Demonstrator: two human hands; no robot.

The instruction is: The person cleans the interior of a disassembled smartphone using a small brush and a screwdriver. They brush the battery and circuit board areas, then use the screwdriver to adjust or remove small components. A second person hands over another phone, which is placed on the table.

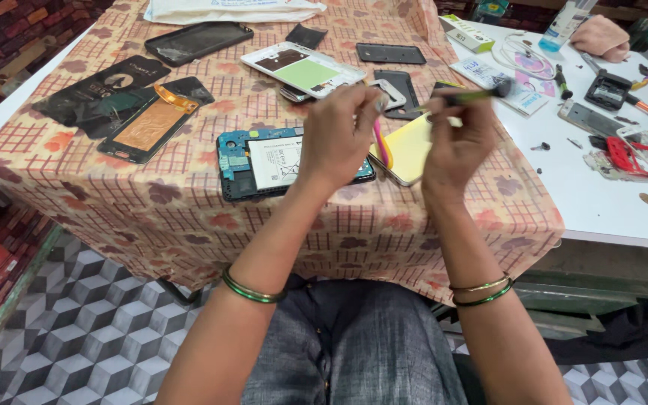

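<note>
Currently your left hand (339, 131) pinches a thin pink strip (381, 144) with its grip pressed together on it, raised just above the open phone (264, 161). Your right hand (455, 142) holds a slim dark tool (474, 95) with a green shaft, grip closed around it, to the right of that phone and level with the left hand.

Progress, judged from the layout: the phone's back cover is already off, since its blue frame, white battery label and circuit board lie exposed. Reassembly has not started; the parts remain spread out.

Materials and shapes:
- Phone: flat rectangle, rigid blue plastic frame, matte white label.
- Yellow pad (408, 146): flat, smooth, just right of the phone, partly under your hands.
- Screen panel (148, 124): left of the phone, glossy black edge, copper-coloured foil backing.
- White frame (303, 69): beyond the phone, hard plastic with a pale green insert.
- Cloth (189, 217): soft fabric, checked and leaf-printed, draped over the desk (609, 210) edge.
- Desk: smooth white surface to the right of the phone, carrying small screws, tools and further dismantled handsets.
</note>
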